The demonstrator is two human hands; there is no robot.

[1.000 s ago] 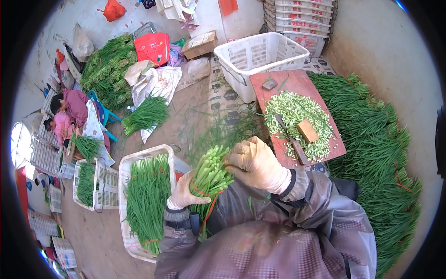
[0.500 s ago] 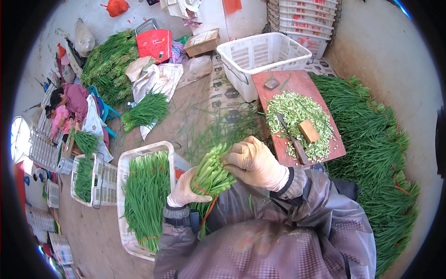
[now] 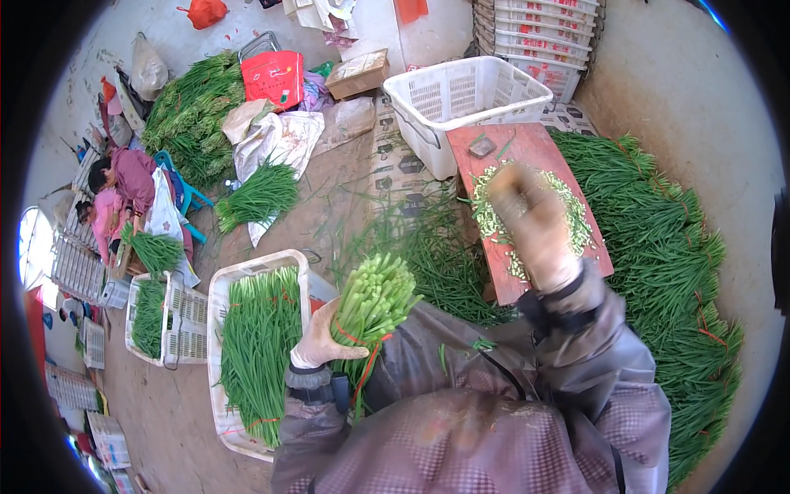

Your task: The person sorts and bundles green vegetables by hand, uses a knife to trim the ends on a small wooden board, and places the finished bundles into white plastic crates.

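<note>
My gloved left hand [image 3: 321, 337] is closed around an upright bunch of green stalks [image 3: 370, 300] bound with orange ties, pale cut ends upward. My gloved right hand [image 3: 535, 222] is over the red wooden board [image 3: 504, 276], smeared by motion; I cannot make out its fingers or whether they hold anything. Chopped pale-green pieces [image 3: 576, 235] lie on the board around it, and a small grey block [image 3: 481, 147] rests near the far end. The hand hides the middle of the board, where the knife and wooden block are not clearly visible.
White crates of greens [image 3: 212, 346] stand left; a white basket [image 3: 415, 123] is behind the board. Tied greens [image 3: 675, 313] line the right wall, with stacked baskets [image 3: 543, 41] at the back. Two people [image 3: 132, 185] bend over greens at left. Loose leaves [image 3: 428, 239] litter the floor.
My right hand has left the top of the bunch and swung up and right over the board. My left hand still holds the bunch, a little farther left.
</note>
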